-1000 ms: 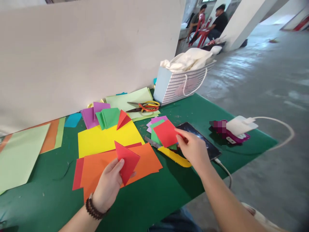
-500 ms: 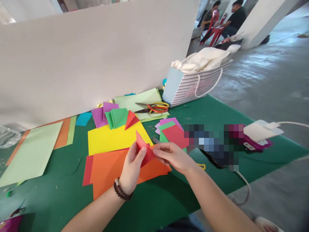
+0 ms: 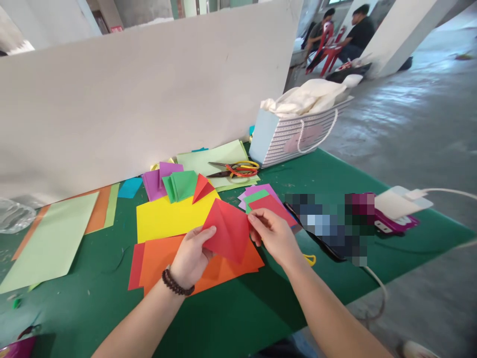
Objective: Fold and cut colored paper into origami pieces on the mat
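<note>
A creased red paper square [image 3: 228,232] is held up between my two hands, spread out above the orange paper sheets [image 3: 164,256]. My left hand [image 3: 194,253] pinches its left corner, thumb on top. At its right corner, my right hand [image 3: 272,233] grips with thumb and fingers. Just behind lies a yellow sheet [image 3: 160,221], with a folded red paper piece [image 3: 203,188] on its far edge. Folded green papers [image 3: 182,185] and folded purple papers [image 3: 152,184] sit beside that piece. To the right is a small stack with a red sheet [image 3: 274,208] on top.
Two pairs of scissors [image 3: 236,169] lie on pale green sheets [image 3: 212,154]. A striped paper bag [image 3: 298,134] stands at the back right. A phone [image 3: 320,228] and a purple power strip [image 3: 395,219] are on the right. A white partition [image 3: 149,99] borders the table's back.
The red paper, folded to a triangle before, is now opened out into a creased square. My hands have moved apart, the left one leftward.
</note>
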The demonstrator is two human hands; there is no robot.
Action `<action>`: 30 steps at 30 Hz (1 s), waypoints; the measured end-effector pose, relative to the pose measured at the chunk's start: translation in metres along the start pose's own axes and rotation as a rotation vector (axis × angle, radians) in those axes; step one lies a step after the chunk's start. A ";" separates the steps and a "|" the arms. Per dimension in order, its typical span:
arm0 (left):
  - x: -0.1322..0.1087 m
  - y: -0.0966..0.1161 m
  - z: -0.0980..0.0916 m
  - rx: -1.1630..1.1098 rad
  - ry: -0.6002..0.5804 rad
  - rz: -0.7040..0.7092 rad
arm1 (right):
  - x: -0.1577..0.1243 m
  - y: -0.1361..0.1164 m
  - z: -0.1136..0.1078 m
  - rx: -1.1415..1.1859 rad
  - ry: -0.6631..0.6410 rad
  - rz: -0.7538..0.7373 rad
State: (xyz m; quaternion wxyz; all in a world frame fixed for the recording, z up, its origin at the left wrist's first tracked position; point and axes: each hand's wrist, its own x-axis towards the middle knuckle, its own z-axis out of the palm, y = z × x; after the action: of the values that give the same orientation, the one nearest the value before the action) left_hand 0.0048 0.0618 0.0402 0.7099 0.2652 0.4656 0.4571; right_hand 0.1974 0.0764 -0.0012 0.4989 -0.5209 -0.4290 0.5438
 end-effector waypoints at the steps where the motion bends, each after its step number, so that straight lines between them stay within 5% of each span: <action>1: 0.002 0.001 -0.002 -0.012 -0.015 -0.023 | 0.000 0.000 0.001 0.012 -0.001 0.009; 6: 0.016 0.005 -0.013 -0.059 -0.059 -0.084 | 0.003 -0.004 0.005 0.130 -0.044 0.098; 14: 0.030 0.012 -0.019 -0.115 0.076 0.072 | 0.009 0.003 0.009 0.316 -0.066 0.223; 30: 0.027 0.011 -0.016 -0.133 0.106 0.100 | 0.009 0.008 0.013 0.429 -0.066 0.244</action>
State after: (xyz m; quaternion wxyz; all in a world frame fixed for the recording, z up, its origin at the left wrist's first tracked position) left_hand -0.0101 0.0904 0.0312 0.6766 0.2157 0.4575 0.5352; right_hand 0.1845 0.0853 -0.0093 0.5146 -0.4329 -0.2535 0.6953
